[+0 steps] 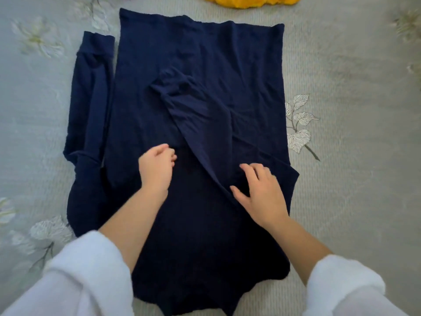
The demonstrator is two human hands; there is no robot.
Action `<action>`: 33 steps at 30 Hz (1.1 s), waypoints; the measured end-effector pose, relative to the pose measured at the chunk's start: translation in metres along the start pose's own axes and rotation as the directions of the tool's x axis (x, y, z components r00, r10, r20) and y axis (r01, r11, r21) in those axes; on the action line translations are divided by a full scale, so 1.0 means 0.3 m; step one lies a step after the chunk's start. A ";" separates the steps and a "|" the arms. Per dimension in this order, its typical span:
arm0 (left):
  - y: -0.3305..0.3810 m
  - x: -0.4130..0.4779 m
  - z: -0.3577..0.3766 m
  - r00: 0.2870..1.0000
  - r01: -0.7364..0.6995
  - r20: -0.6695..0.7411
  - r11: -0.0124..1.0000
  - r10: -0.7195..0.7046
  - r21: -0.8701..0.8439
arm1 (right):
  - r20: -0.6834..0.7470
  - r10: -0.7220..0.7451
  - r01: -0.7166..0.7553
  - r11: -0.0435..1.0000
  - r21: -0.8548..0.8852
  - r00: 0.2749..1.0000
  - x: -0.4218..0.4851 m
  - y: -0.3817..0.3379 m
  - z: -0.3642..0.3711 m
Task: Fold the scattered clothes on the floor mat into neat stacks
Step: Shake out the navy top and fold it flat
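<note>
Yellow cloth cut off at top edge. Navy top flat on floor mat, sleeve folded across. Right hand flat, fingers spread, pressing it; left hand curled on the fabric, can't tell if gripping.

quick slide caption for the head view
A navy garment on the floral mat, left hand and right hand on it, one sleeve folded across its body; yellow cloth beyond.
</note>
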State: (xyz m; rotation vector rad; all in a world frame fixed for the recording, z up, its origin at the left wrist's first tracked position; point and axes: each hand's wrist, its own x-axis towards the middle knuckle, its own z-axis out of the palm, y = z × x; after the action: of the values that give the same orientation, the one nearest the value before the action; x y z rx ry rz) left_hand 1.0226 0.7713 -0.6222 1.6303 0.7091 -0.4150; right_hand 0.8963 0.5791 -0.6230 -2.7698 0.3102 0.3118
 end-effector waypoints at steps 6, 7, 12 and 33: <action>0.261 0.276 0.087 0.993 0.090 0.099 0.973 -0.071 -0.212 | 0.039 0.054 -0.045 0.980 -0.192 0.998 0.013 0.020 0.114; 0.284 0.294 0.109 0.992 0.088 0.109 0.973 -0.065 -0.215 | 0.030 0.064 -0.057 0.978 -0.200 0.997 0.015 0.019 0.122; 0.356 0.315 0.161 0.945 0.188 0.311 0.944 -0.099 -0.271 | -0.035 0.063 -0.068 0.988 -0.142 0.997 0.015 0.021 0.129; 0.295 0.455 -0.131 0.954 -0.294 0.105 0.945 0.281 0.142 | -0.304 0.330 -0.286 0.941 0.179 0.894 0.295 -0.037 -0.015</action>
State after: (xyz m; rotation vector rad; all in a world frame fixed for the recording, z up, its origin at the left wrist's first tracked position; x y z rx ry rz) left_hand 1.1775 0.8331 -0.6342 1.8215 0.3729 -0.3301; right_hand 0.9840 0.5723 -0.6377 -2.6287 0.8300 -0.1039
